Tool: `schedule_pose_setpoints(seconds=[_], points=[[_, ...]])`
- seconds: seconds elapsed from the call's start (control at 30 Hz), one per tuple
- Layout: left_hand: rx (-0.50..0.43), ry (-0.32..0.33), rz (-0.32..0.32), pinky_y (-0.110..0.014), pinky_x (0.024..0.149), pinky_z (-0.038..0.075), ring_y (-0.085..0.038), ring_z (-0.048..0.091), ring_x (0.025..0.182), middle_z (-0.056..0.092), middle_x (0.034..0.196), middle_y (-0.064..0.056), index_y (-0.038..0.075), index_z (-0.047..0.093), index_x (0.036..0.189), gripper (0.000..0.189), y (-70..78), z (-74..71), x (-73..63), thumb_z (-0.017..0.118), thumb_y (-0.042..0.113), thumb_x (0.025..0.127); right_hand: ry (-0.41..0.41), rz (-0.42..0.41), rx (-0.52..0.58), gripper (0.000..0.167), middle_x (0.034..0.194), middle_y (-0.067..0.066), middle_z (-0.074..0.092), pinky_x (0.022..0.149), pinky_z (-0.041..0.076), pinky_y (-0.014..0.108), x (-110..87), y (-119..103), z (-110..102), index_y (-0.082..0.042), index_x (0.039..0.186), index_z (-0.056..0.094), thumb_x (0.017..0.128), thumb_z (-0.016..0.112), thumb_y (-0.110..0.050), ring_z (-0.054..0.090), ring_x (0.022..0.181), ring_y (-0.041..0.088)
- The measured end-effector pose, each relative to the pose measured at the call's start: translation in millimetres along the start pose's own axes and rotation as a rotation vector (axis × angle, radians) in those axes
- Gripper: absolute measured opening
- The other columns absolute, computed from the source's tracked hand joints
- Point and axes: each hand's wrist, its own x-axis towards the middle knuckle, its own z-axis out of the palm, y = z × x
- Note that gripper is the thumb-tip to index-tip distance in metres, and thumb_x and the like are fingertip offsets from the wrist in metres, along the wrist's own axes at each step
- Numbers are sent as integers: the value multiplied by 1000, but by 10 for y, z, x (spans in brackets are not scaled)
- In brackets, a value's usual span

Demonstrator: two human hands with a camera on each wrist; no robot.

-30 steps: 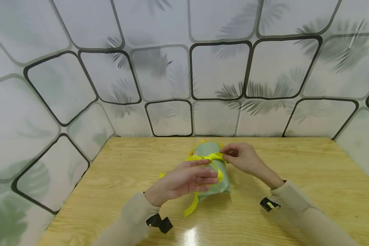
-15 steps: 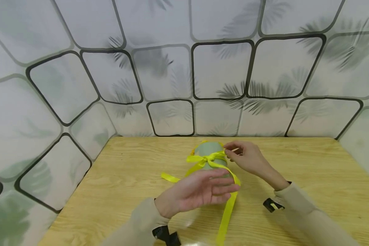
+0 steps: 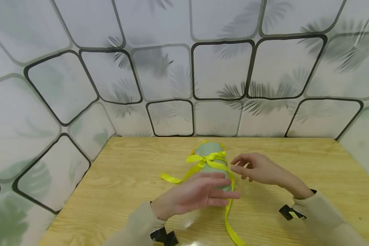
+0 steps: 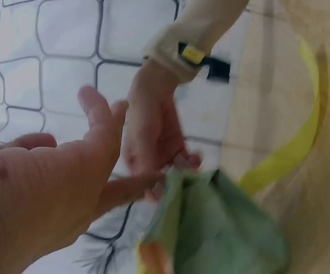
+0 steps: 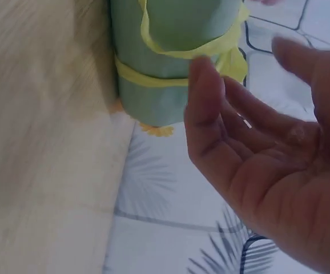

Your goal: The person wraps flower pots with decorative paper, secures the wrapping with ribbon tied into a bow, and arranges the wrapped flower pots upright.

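A pale green wrapped bundle lies on the table, orange-yellow flowers showing at its far end. Around it runs a yellow ribbon tied in a bow on top. One ribbon tail trails left, the other hangs down the bundle's right side toward the front. My left hand is over the near part of the bundle, fingers extended, hiding some of it; whether it touches the wrap I cannot tell. To the right of the bundle, my right hand hovers with loosely bent fingers and nothing in them.
The bundle rests toward the back of a wooden table. Behind and to the left stands a patterned wall covering with leaf prints. Each wrist wears a small black camera below its beige sleeve.
My right hand has let go of the bow's right loop and drawn back to the right. My left hand has shifted right, and one ribbon tail now falls toward the front right.
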Motion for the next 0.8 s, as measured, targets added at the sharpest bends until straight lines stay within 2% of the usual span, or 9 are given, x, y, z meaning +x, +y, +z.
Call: schedule_pose_setpoints(seconds=[0.1,0.17,0.23,0.3,0.4,0.47,0.6,0.7,0.8], points=[[252,49,42,-30,93,59,-27,68,124,51,155,-17,1,38,156,54,81,-107,-116,51,23,109,-118,30,37,46,107,12,72,63,59,38,-42,107,24,2,132,61,101,66,-31,68,81,26],[465,141,101,-30,86,60,-19,73,105,64,140,-16,2,53,145,43,133,-202,-173,54,22,107,-156,33,73,47,106,11,72,63,59,37,-45,175,77,5,133,60,101,67,-28,69,81,25],[698,295,192,-30,77,60,-13,71,90,73,121,-13,5,65,132,32,163,-307,-205,58,21,105,-170,34,105,45,103,11,72,62,59,36,-41,227,141,6,132,60,100,67,-26,69,80,24],[908,478,285,-31,73,58,-13,68,85,73,108,-9,7,71,121,24,176,-413,-213,61,20,104,-167,38,136,38,99,11,73,62,60,35,-36,262,199,4,126,64,100,67,-23,70,80,24],[1111,715,360,-36,77,56,-22,66,92,68,110,-10,10,71,120,23,165,-549,-184,65,20,101,-121,41,144,23,92,9,72,62,60,34,-33,279,248,-1,113,69,100,66,-19,70,77,23],[1150,768,367,-41,84,57,-29,67,102,65,121,-15,10,67,127,29,147,-625,-155,66,20,100,-64,39,121,16,90,8,72,61,60,33,-29,272,258,-2,106,69,100,65,-16,71,73,21],[1104,734,318,-49,90,59,-37,69,113,62,137,-18,14,63,137,36,113,-730,-106,65,22,102,137,-6,-1,10,91,11,73,57,60,31,-6,209,219,1,105,67,99,62,-6,71,67,18],[1075,728,296,-48,89,61,-34,71,109,67,132,-16,17,67,132,30,105,-760,-74,64,24,102,305,-79,-173,10,94,14,75,61,61,32,19,168,159,0,104,69,95,63,2,74,73,21],[1071,742,296,-43,85,61,-29,72,102,72,121,-13,16,71,126,26,107,-786,-43,65,23,102,335,-110,-312,18,97,14,76,66,61,32,16,128,87,-2,104,71,90,62,5,73,79,22]])
